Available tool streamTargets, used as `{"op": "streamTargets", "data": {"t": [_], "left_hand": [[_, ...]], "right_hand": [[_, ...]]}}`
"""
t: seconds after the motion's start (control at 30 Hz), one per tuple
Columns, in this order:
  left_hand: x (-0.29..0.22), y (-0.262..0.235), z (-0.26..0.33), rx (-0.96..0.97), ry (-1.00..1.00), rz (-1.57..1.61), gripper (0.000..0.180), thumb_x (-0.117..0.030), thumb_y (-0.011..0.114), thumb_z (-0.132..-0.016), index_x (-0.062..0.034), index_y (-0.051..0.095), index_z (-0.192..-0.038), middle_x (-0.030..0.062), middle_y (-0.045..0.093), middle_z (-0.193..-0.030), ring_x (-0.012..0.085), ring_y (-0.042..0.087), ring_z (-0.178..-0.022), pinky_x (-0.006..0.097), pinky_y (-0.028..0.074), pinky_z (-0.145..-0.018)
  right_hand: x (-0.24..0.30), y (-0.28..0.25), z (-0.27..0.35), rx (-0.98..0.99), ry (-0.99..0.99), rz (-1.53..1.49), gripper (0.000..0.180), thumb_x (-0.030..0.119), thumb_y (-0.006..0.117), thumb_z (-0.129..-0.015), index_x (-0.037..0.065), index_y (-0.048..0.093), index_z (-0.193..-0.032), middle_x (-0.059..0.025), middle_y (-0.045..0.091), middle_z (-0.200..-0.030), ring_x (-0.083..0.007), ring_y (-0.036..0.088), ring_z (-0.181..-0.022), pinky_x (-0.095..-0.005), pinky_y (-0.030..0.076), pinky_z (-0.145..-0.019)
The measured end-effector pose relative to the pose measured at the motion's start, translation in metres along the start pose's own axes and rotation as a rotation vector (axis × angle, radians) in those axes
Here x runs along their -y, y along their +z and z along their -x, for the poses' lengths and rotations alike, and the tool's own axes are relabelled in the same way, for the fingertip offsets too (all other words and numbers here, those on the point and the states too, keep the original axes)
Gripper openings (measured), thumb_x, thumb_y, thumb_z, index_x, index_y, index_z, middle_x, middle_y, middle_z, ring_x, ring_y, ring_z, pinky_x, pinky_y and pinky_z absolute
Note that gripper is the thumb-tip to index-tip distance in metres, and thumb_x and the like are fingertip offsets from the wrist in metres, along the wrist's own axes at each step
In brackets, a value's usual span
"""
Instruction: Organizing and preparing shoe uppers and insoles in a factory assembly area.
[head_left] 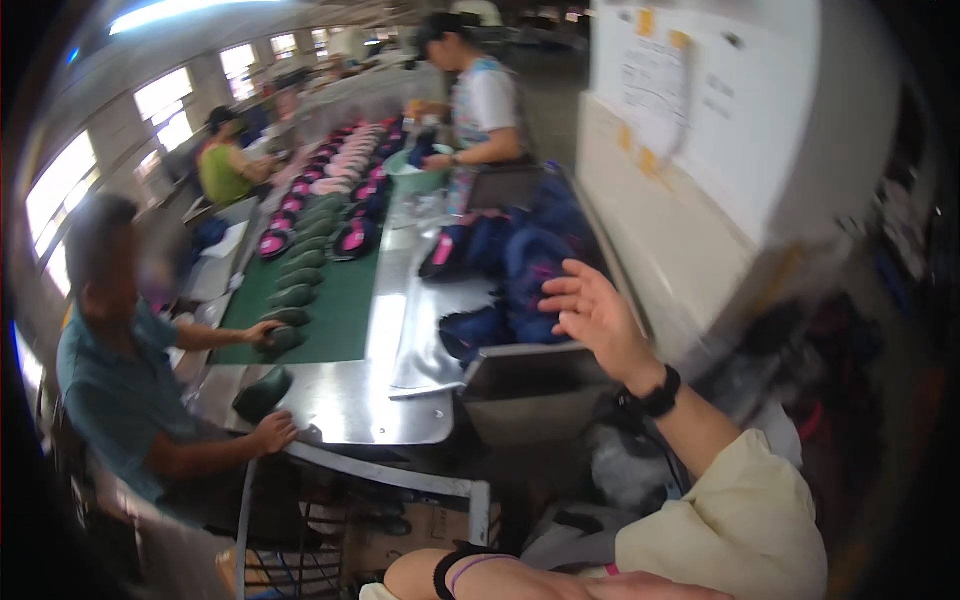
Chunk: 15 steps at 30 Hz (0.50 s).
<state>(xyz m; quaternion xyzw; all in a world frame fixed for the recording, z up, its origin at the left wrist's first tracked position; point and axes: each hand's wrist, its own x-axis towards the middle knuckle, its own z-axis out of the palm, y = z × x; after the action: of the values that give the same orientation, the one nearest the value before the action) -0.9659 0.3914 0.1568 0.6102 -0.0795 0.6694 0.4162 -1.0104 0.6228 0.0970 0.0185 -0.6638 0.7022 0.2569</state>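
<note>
My right hand [603, 322] is raised at the right side of the pile of navy pieces [525, 250], which lies on the metal worktop [412, 325], beyond the dark panel [530, 378]. The fingers are spread apart, and I see nothing clamped between them. I cannot tell whether the fingertips touch the pile or stand just clear of it.

Governing relation, as I judge it: the pieces lie directly left of my right fingers, so access is from the right. The pile's long axis runs near to far; the axis of any single piece is too blurred to read. My right hand is the nearer one. My left hand [640, 588] is well apart, at the near edge of view and cut off there; its grip I cannot tell.
</note>
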Motion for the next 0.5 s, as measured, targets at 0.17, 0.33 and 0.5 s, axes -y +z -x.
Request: {"op": "streamTargets", "data": {"t": [0.17,0.33,0.5], "left_hand": [[0.051,0.030,0.004,0.161,0.181,0.016,0.015,-0.009,0.054,-0.087,0.0009,0.062,-0.094,0.0313,0.049,-0.118,0.0493,0.033,-0.121,0.053,0.035,-0.090],[0.108,0.064,-0.014,0.255,0.045,0.411,0.017,-0.014,0.052,-0.089,-0.0053,0.065,-0.092,0.0318,0.044,-0.123,0.0498,0.034,-0.120,0.054,0.032,-0.093],[0.165,0.102,-0.033,0.419,-0.106,0.786,0.024,-0.017,0.046,-0.092,-0.0063,0.065,-0.101,0.0352,0.035,-0.128,0.0518,0.031,-0.121,0.055,0.028,-0.095]], "right_hand": [[0.130,-0.011,0.165,-0.271,-0.315,0.255,0.052,0.004,0.054,-0.079,0.001,0.033,-0.126,-0.0181,0.054,-0.110,-0.0230,0.058,-0.095,-0.0279,0.048,-0.073],[0.236,-0.056,0.325,-0.933,-0.473,0.786,0.033,0.010,0.048,-0.087,-0.002,0.041,-0.117,-0.0139,0.058,-0.099,-0.0167,0.058,-0.083,-0.0240,0.044,-0.068],[0.265,-0.048,0.483,-1.409,-0.311,0.980,0.025,0.009,0.050,-0.087,0.002,0.048,-0.112,-0.0073,0.059,-0.096,-0.0130,0.057,-0.081,-0.0222,0.042,-0.066]]}}
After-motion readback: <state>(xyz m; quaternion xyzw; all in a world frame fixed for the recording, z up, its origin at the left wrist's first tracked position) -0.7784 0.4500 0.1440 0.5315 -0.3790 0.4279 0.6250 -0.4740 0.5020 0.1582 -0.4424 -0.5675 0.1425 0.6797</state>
